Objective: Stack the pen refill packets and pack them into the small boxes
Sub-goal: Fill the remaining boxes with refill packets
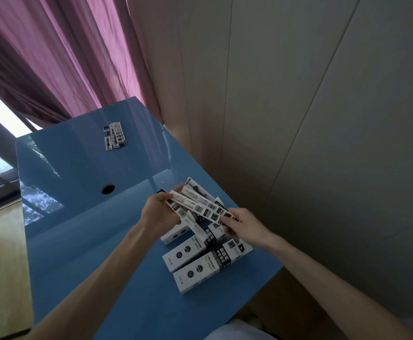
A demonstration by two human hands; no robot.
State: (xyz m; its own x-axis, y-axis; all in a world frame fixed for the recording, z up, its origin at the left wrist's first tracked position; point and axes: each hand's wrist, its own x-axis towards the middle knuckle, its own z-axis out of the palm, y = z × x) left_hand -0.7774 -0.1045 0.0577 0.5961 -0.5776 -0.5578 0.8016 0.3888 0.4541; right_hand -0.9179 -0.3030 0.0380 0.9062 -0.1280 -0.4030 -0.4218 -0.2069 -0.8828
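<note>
Over the blue table (pixel 82 241), my left hand (pixel 157 213) grips one end of a bunch of long white pen refill packets (pixel 200 207). My right hand (pixel 241 225) pinches the other end of the top packet. Below the hands lie several small white and black boxes (pixel 200 263) side by side near the table's right edge. One more packet (pixel 194 186) pokes out behind the held bunch. A small separate pile of refill packets (pixel 114 137) lies at the far end of the table.
A round cable hole (pixel 108 189) is in the table's middle. Pink curtains (pixel 53 57) hang at the back left, with a window beside them. A beige panelled wall (pixel 298 119) runs along the table's right side.
</note>
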